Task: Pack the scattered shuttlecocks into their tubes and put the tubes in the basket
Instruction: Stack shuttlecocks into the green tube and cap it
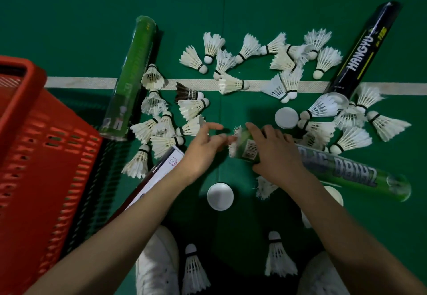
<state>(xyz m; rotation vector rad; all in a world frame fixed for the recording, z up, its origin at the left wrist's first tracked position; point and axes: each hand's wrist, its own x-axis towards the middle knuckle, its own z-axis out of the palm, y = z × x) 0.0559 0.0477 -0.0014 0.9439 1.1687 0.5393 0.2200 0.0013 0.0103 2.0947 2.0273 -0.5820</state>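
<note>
The green court floor (92,5) fills the view, crossed from side to side by a white line (92,82). A red slatted basket (30,133) stands at the left end of that line, mostly on its near side. Four tubes lie on the floor. A black tube (360,52) slants across the right part of the line, its open mouth just on the near side. A closed green tube (134,75) crosses the line near its left part, beside the basket. A white tube (161,174) lies well on the near side, partly under the left forearm. The lettered green tube (346,172) also lies on the near side, right of centre.

The right hand (275,153) wraps round the lettered green tube near its open end, where the feathers of a shuttlecock (234,143) stick out. The left hand (201,151) reaches to those feathers with its index finger straight; whether the other fingers pinch them cannot be told.

Two white shoes (157,267) show at the near edge, farthest from the line, with two shuttlecocks standing between them. Loose white shuttlecocks (233,84) lie in clusters on both sides of the line and on it, and one dark-feathered shuttlecock (184,92) sits just on its near side. Round white caps (220,196) lie on the near side.
</note>
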